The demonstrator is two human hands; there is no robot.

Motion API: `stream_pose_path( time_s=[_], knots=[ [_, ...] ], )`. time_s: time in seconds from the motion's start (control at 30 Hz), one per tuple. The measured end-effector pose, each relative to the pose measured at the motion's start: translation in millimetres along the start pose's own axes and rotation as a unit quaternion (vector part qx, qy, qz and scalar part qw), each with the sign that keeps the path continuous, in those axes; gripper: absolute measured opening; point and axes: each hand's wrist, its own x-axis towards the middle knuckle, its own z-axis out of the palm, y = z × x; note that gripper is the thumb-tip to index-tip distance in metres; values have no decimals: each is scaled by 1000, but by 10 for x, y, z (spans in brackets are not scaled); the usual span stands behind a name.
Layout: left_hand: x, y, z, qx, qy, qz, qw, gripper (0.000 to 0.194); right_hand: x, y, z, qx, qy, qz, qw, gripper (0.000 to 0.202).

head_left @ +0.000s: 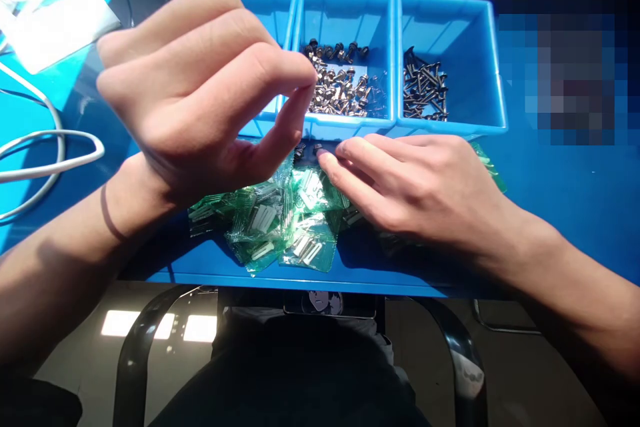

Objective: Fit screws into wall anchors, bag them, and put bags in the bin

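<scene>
My left hand (200, 87) is raised at the front of the middle bin, its thumb and index finger pinched together. Whatever they may hold is hidden or too small to make out. Lower down, my right hand (415, 180) rests palm down over the table, fingers stretched to the left and slightly apart. One of its fingertips touches a small dark hex-head screw (318, 147) in front of the bins. Another dark screw (299, 151) lies just left of it. Green-tinted clear plastic packets (307, 243) with pale metal clips inside lie beneath and between both hands.
Three blue bins stand behind: the middle bin (345, 127) contains hex-head screws (340, 90), the right bin (450, 127) long dark screws (425, 87). White cables (55, 160) and a white sheet (65, 27) lie left. The blue table's (310, 283) near edge faces my lap.
</scene>
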Motion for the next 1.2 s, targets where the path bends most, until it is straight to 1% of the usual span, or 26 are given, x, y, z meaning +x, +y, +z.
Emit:
stream_pose_path(
  time_s=[0.1, 0.2, 0.27, 0.37, 0.47, 0.57, 0.6, 0.67, 0.73, 0.77, 0.83, 0.93, 1.0, 1.1, 1.2],
  knots=[
    [-5, 10, -25, 2, -23, -17, 1000, 37, 13, 0, -8, -10, 0, -1, 1000, 25],
    [2, 7, -43, 0, -26, -17, 1000, 38, 16, -7, -2, -14, 12, -3, 1000, 21],
    [6, 0, -52, -3, -22, -20, 1000, 39, 18, -16, 1, -19, 18, 2, 1000, 18],
    [11, 7, -72, -9, -41, -24, 999, 38, 17, -30, -16, -19, 21, 24, 999, 15],
    [18, 34, -109, -4, -56, -50, 997, 36, 8, -29, -54, -14, 26, 54, 998, 17],
    [9, 43, -149, -9, -75, -56, 996, 39, 5, -4, -82, -15, 41, 59, 997, 21],
    [-3, 40, -157, -15, -85, -54, 995, 41, 6, 9, -84, -2, 53, 61, 997, 22],
    [-44, 31, -151, -27, -89, -72, 993, 46, 10, 36, -82, 64, 62, 101, 991, 22],
    [-99, 21, -101, -38, -78, -123, 989, 55, 11, 54, -77, 142, 45, 166, 975, 20],
    [-127, 14, -59, -44, -72, -147, 986, 61, 9, 57, -77, 169, 33, 192, 966, 23],
    [-171, -3, 49, -57, -54, -181, 980, 72, 1, 46, -84, 199, 16, 224, 954, 34],
    [-205, -31, 216, -77, -52, -196, 976, 79, -21, -4, -118, 243, 16, 259, 935, 48],
    [-215, -38, 294, -90, -53, -199, 974, 80, -42, -41, -151, 265, 23, 279, 923, 51],
    [-231, -19, 351, -108, -55, -204, 971, 81, -66, -66, -197, 266, 33, 286, 920, 52],
    [-244, 19, 365, -124, -56, -209, 968, 82, -53, -43, -221, 255, 40, 287, 923, 49]
  ],
)
